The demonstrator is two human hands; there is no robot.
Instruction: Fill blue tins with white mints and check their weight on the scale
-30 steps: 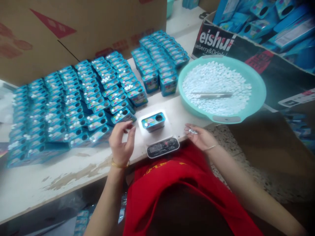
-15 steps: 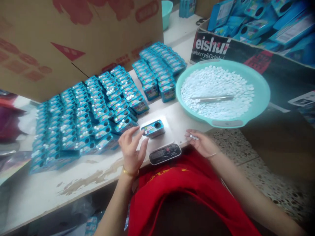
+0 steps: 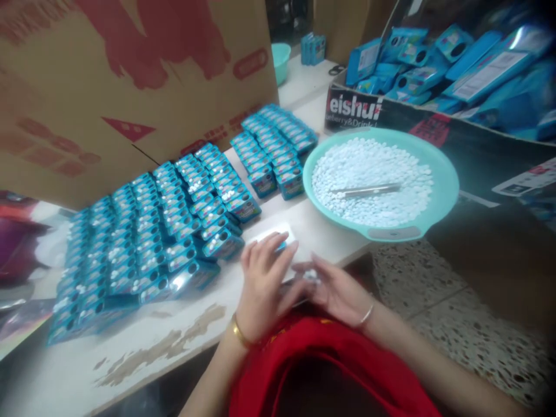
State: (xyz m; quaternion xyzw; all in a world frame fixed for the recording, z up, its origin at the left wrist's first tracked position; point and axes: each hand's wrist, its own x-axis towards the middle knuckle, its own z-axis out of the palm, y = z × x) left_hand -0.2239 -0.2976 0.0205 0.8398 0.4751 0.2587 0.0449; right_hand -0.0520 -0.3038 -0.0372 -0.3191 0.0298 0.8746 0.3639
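Note:
My left hand point(image 3: 266, 281) is over the small white scale point(image 3: 284, 227), fingers stretched and apart, thumb toward my right hand. Behind its fingers a bit of blue box point(image 3: 282, 243) shows; most of it is hidden, so whether the fingers touch it I cannot tell. My right hand point(image 3: 341, 292) is close beside, its fingers closed around several white tablets point(image 3: 311, 274). The scale's display is covered by my hands. Rows of blue boxes point(image 3: 150, 243), some with tablets on top, stand to the left.
A turquoise basin point(image 3: 445, 185) of white tablets, with metal tweezers point(image 3: 367, 189) lying on them, sits at the right. Behind it is a dark carton point(image 3: 393, 116) full of blue boxes. A large brown carton point(image 3: 182, 110) stands at the back left.
My left hand has moved right, over the box on the scale, covering most of it. My right hand has come left with the tablets, close to my left hand. The view has shifted.

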